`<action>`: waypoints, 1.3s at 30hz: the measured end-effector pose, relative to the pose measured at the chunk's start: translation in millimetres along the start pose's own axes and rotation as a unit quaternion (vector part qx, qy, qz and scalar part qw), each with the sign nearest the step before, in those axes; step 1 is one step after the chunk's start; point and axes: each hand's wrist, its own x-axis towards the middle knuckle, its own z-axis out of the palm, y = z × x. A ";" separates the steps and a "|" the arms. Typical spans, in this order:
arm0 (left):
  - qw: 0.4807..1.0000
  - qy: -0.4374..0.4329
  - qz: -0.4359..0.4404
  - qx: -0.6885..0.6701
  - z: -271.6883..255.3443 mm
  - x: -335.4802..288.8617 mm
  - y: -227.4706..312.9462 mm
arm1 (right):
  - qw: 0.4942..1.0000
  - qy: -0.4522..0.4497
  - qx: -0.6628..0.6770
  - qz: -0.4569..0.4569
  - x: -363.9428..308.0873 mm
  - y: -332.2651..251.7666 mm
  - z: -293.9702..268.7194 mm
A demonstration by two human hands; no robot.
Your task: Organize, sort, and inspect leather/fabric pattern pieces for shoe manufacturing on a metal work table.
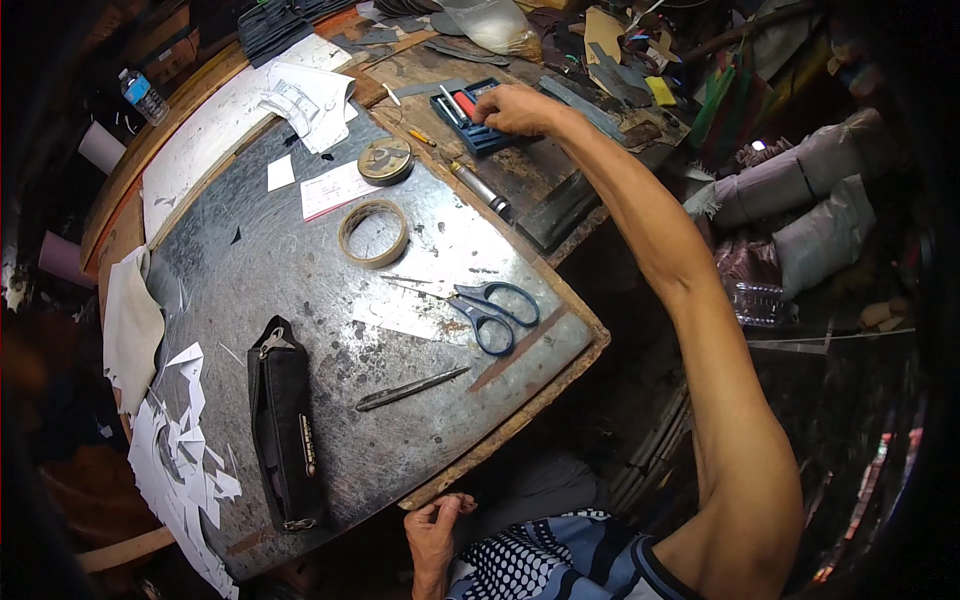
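Note:
My right arm stretches to the far side, where my right hand [515,108] is over a small blue tray [485,138]. Its fingers are bent together at the tray's inside, beside a red piece [465,104] and a white stick-like piece [448,97]; what the fingertips pinch, if anything, is hidden. Close to my body, my left hand [434,532] is closed with curled fingers just below the table's near corner. I cannot make out anything in it. On the metal tabletop [330,380] lie blue-handled scissors [490,308], a dark pen-like tool [412,388] and a black zipped pouch [282,425].
Two tape rolls, one tan [374,260] and one dark-faced [385,161], lie near a paper slip [335,190]. A utility knife [478,186] rests by the tray. White paper scraps [185,460] hang over the left edge. A water bottle [143,97] stands far left; wrapped bundles [800,180] are at right.

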 end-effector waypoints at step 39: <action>0.908 -0.016 0.367 0.201 80.1 55.1 97.0 | 0.912 0.248 -0.035 -0.325 -221.7 -111.4 8.9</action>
